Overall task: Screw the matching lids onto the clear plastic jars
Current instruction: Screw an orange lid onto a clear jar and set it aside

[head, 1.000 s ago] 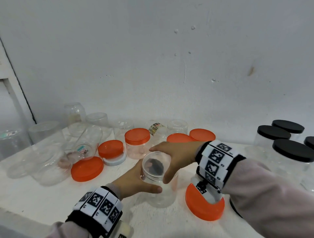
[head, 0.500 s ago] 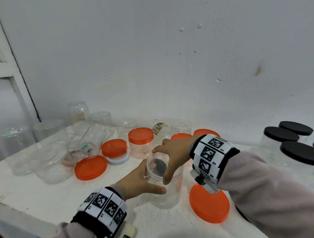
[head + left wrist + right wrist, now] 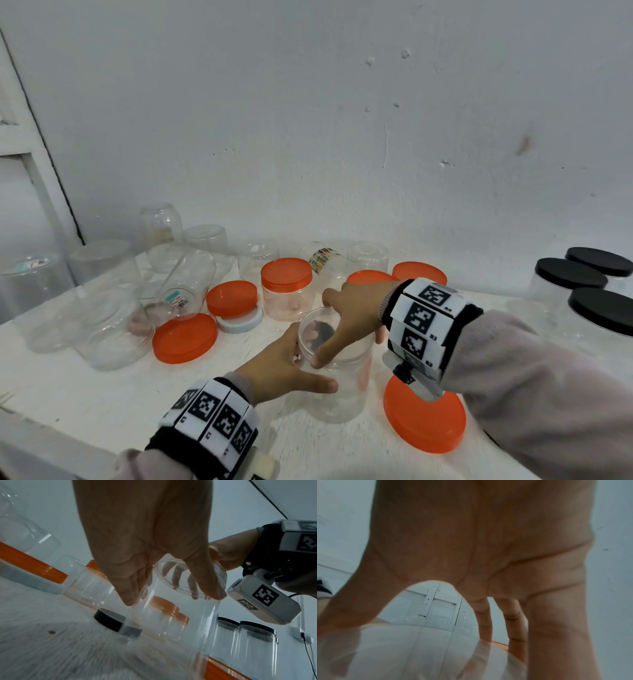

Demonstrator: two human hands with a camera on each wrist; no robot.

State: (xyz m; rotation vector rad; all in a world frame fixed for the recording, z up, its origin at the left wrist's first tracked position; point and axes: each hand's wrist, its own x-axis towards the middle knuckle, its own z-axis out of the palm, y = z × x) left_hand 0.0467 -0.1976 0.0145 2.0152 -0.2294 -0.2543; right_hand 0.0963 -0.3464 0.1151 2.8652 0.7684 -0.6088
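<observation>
While both hands grip, jar between.

A plain white wall, marked with small chips and a brownish stain, rises behind a rough white-painted table. A white wooden frame stands at the left under soft, even light.

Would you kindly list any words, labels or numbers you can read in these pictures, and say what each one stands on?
"R3" and "R2": on the right wristband, beside its black-and-white marker squares.
Left wristband: small characters under the markers, too small to read.
Sticker with barcode on the tilted clear jar: print too small to read.
Colourful label on the back jar: blurred, unreadable.
Wrist camera housing: marker patterns only, no readable words.
</observation>
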